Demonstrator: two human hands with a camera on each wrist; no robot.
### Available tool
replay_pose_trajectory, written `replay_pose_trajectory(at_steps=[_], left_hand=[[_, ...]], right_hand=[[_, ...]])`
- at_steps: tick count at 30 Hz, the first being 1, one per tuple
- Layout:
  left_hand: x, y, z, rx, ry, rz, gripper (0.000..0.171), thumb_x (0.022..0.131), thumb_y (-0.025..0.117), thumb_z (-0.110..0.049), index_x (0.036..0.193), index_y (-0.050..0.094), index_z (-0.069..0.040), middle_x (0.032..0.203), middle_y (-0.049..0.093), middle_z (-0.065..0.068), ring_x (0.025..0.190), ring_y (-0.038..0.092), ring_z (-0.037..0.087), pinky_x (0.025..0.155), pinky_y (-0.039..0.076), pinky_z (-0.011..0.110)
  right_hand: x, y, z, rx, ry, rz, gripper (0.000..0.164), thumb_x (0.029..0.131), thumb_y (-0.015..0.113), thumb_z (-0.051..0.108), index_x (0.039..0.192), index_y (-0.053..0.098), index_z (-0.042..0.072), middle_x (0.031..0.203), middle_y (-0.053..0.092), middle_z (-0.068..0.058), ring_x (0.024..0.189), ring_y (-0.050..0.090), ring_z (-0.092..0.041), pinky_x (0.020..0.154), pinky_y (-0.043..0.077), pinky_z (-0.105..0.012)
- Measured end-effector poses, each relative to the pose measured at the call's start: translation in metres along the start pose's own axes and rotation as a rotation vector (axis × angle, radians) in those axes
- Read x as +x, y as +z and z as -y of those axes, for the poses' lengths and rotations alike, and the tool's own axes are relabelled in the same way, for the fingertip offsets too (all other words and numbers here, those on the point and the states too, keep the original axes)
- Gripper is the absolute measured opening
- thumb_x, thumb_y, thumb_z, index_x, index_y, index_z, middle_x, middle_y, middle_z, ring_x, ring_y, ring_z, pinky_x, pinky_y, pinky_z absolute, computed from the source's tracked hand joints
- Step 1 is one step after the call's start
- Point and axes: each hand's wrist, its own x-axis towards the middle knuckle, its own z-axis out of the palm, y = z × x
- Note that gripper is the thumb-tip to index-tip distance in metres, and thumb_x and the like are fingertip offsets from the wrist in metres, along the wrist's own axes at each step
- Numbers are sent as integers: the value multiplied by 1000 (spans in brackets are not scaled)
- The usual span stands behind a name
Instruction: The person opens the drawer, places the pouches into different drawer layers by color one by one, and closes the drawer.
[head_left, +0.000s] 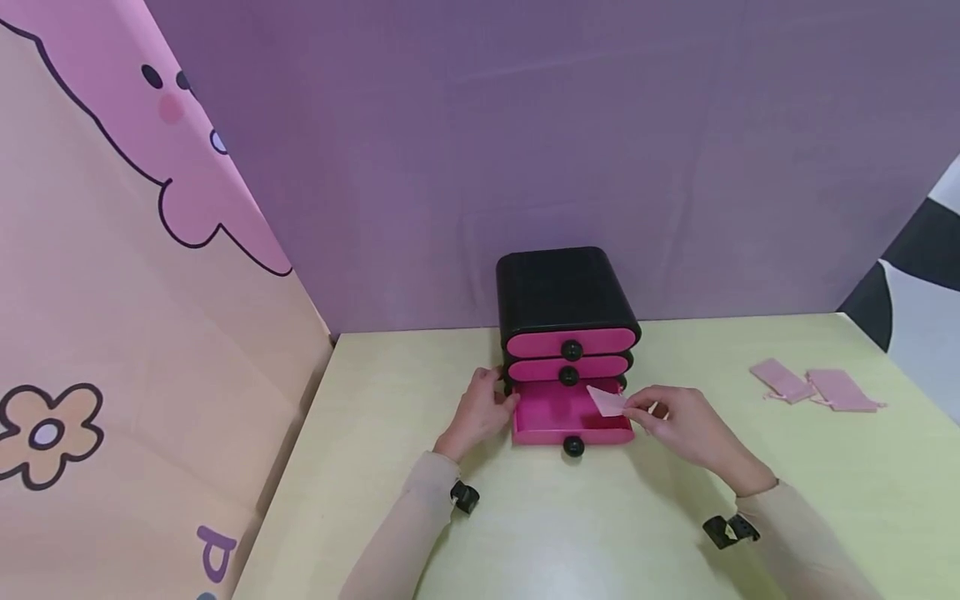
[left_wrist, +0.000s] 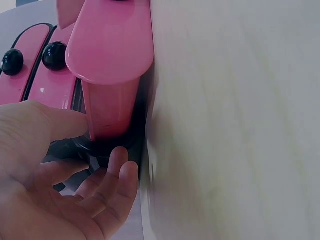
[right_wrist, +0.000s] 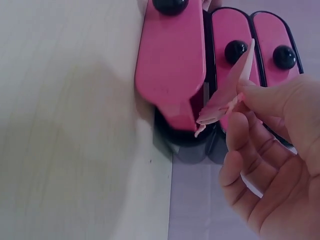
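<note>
A small black chest of drawers with pink fronts stands by the back wall. Its bottom drawer is pulled out, and no contents show inside. My left hand grips the chest's left side low down; in the left wrist view the thumb lies against the open drawer's side and the fingers curl by the black casing. Over the drawer's right part, my right hand pinches a light pink drawstring pouch between thumb and forefinger. The pouch hangs tilted, its cord near the fingertips.
Two more pink drawstring pouches, a left one and a right one, lie on the table at the right. The two upper drawers are closed. A purple cloth wall rises behind, and a printed panel stands left.
</note>
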Motion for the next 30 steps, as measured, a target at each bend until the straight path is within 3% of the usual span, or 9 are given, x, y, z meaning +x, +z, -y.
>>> replay_pose_trajectory(at_steps=[11,18,25,30], left_hand=[[2,1,1,-9,1,-6,60,103,69,-22,155,50,2,139,55,19,104,70,21,82,58,30],[1,0,0,-15,-3,1,60,103,68,-21,155,50,2,140,55,20,104,70,21,83,58,32],[2,1,1,-5,-6,5,61,104,68,-23,156,49,1,139,55,19,103,69,19,84,58,31],[2,1,1,-12,-4,-1,60,103,69,-22,156,50,1,137,55,18,100,68,18,82,57,30]], right_hand=[[16,13,13,32,36,67,8,94,81,14,102,82,13,85,76,-1,73,60,-13,58,48,-24],[23,25,14,32,58,77,7,95,79,14,102,82,11,83,73,0,72,56,-13,60,46,-25],[31,40,10,6,81,76,8,95,80,15,101,83,11,91,78,1,81,64,-14,74,54,-32],[36,46,7,-5,107,105,8,96,78,17,101,83,11,92,78,0,84,63,-17,76,53,-35]])
